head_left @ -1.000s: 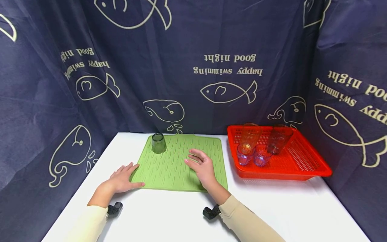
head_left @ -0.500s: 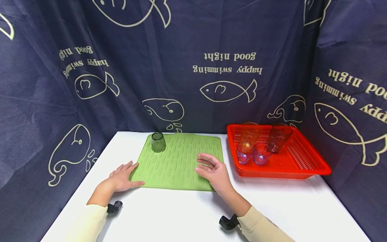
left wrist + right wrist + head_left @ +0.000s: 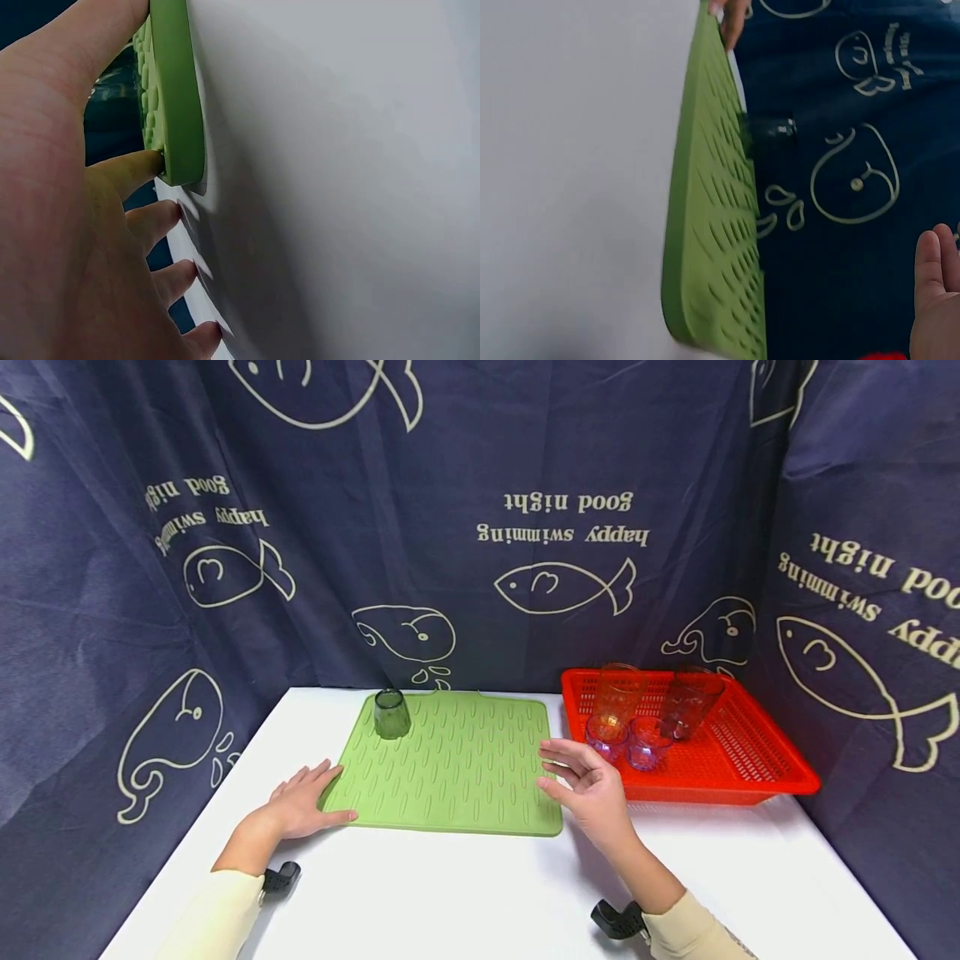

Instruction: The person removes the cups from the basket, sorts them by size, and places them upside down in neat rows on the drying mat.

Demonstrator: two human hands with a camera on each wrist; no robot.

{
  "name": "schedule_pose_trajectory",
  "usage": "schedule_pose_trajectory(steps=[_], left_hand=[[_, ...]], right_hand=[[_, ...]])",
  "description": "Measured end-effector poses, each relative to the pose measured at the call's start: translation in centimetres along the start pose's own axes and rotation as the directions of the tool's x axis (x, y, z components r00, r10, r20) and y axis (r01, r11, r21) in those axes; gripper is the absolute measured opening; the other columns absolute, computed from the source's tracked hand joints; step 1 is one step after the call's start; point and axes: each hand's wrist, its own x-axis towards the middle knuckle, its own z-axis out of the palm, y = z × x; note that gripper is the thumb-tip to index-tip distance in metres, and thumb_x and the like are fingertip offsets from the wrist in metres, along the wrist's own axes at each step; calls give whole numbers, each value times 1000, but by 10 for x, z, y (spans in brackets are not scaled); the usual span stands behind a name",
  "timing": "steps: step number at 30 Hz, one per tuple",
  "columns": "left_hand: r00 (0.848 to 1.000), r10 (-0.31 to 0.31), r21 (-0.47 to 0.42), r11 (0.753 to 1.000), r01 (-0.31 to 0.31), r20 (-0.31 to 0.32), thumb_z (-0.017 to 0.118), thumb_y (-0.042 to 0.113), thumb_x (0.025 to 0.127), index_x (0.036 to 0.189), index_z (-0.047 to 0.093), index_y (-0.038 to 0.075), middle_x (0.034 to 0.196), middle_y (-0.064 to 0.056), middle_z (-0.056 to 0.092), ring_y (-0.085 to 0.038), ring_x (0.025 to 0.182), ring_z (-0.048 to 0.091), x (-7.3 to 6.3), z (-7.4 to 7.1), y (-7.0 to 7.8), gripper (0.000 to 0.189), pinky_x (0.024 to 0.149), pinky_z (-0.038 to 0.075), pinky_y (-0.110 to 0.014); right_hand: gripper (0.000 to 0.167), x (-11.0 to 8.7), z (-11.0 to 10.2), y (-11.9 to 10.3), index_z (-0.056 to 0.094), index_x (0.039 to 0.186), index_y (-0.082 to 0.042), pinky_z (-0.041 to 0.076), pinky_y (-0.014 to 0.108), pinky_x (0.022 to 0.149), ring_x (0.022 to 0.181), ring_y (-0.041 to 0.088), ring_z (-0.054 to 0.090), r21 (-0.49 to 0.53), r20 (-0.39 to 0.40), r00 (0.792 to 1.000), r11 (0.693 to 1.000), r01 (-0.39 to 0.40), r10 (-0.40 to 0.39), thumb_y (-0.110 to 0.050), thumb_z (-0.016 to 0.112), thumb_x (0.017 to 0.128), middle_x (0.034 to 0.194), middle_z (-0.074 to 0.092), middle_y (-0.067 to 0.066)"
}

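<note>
Nearest, two pale sleeves [image 3: 217,914] enter over the white bench [image 3: 435,902], a black wrist device [image 3: 281,878] at the left cuff and another [image 3: 618,920] at the right. The left hand [image 3: 300,806] lies palm down with fingers spread wide, at the near left corner of the green mat [image 3: 450,768]. The right hand [image 3: 592,789] is raised between the mat and the red tray [image 3: 697,795], fingers loosely bent, thumb set apart, holding nothing; its shadow falls on the bench.

The left wrist view gives contact detail that the head view does not: the forefinger's tip touches the mat's corner, the thumb reaches its near edge, and the other three fingertips meet the bench. The right wrist view shows the mat's raised edge in profile, with the right fingers well clear of it.

The mat lies flat, its surface ribbed. In the tray, two purple cups [image 3: 648,747] stand nearer, an amber glass [image 3: 621,693] and a dark glass [image 3: 692,702] behind; these four are legible in the head view only. The green glass [image 3: 392,714] stands at the mat's far left corner, narrower end up. Behind everything hangs a navy curtain [image 3: 420,468] printed with fish, whales and inverted lettering.
</note>
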Motion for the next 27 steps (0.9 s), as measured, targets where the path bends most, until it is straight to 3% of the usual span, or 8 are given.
schedule_pose_trajectory(steps=[7, 16, 27], left_hand=[[1000, 3, 2, 1000, -3, -1, 71, 68, 82, 155, 41, 5, 163, -26, 33, -60, 146, 27, 0, 0, 0, 101, 110, 23, -82], [1000, 11, 2, 1000, -11, -10, 71, 68, 83, 155, 41, 6, 163, -25, 34, -59, 146, 28, -1, 0, 0, 100, 110, 24, -82], [1000, 10, -3, 1000, -10, -8, 72, 67, 82, 155, 41, 6, 162, -26, 34, -60, 145, 27, 0, 1, -2, 100, 110, 24, -82]], right_hand=[[56, -1, -28, -15, 56, 132, 13, 57, 34, 101, 116, 16, 70, -56, -44, 999, 998, -9, 6, 15, 77, 81, 129, 70, 15], [51, 3, -62, -24, 57, 129, 16, 57, 27, 98, 110, 13, 72, -122, -105, 993, 992, 41, -54, 20, 74, 81, 123, 73, 7], [51, 14, -102, -40, 59, 131, 12, 57, 20, 94, 108, 8, 71, -246, -178, 983, 969, -6, -39, 14, 76, 83, 122, 72, -3]])
